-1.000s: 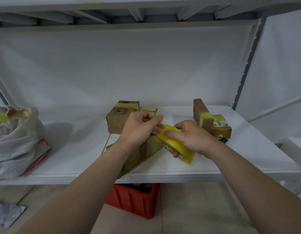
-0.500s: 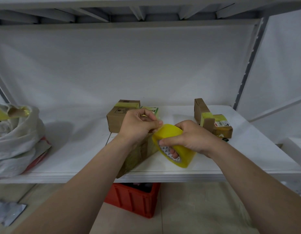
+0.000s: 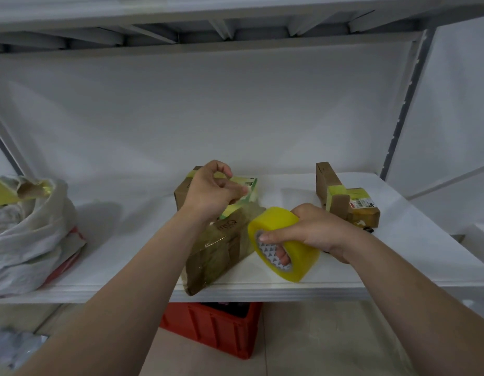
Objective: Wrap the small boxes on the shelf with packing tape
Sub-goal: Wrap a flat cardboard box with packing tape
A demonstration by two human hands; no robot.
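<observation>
Reviewing the head view, my only feed, I record the right hand (image 3: 314, 232) grasping the yellow tape roll (image 3: 285, 246). Its fingers are curled through the core and its thumb lies across the outer winding. The roll is held tilted just above the near part of the white shelf (image 3: 398, 256), right of centre.

The left hand (image 3: 212, 192) is raised farther back and to the left. Its thumb and fingertips are pinched together on the tape end (image 3: 230, 208), a thin yellowish film hanging below the fingers over the front box (image 3: 221, 251). I cannot make out the film's exact edge.

The front box is a brown carton with a glossy taped surface. It lies at an angle between and below the two hands, with its near corner at the shelf's front edge.

Behind the left hand I note a brown box (image 3: 182, 192) banded with yellow tape, and just beside it on the right a green-labelled box (image 3: 251, 183). Toward the right end of the shelf sit two taped cartons (image 3: 346, 202), apart from the hands. A white plastic bag (image 3: 31, 229) rests at the shelf's left end. A red crate (image 3: 216, 328) stands on the floor beneath the shelf.
</observation>
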